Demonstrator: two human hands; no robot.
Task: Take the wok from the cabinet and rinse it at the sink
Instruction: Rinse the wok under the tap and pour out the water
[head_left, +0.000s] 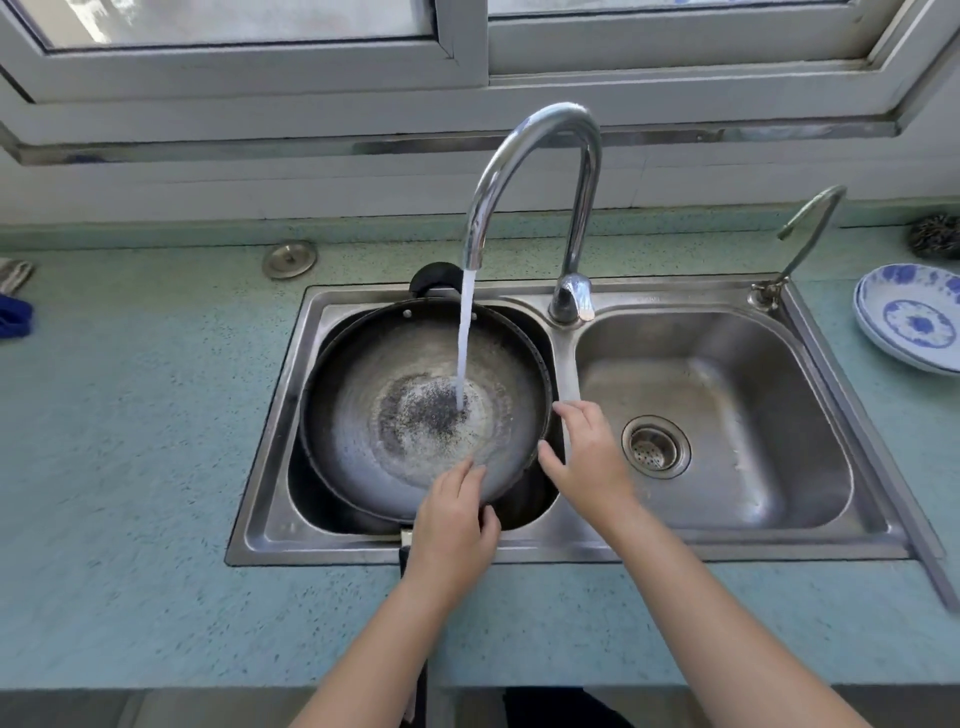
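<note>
A dark round wok lies in the left basin of a steel double sink, its small black loop handle at the far rim. Water runs from the tall chrome faucet into the wok's middle, where a dark speckled patch shows. My left hand grips the wok's near rim, fingers inside and thumb outside, above the long handle. My right hand rests with spread fingers against the wok's right rim, over the divider between basins.
The right basin has a drain strainer. A small second tap stands at the sink's back right. Stacked blue-and-white plates and a scourer sit on the right of the green counter. A round metal cap lies behind the sink.
</note>
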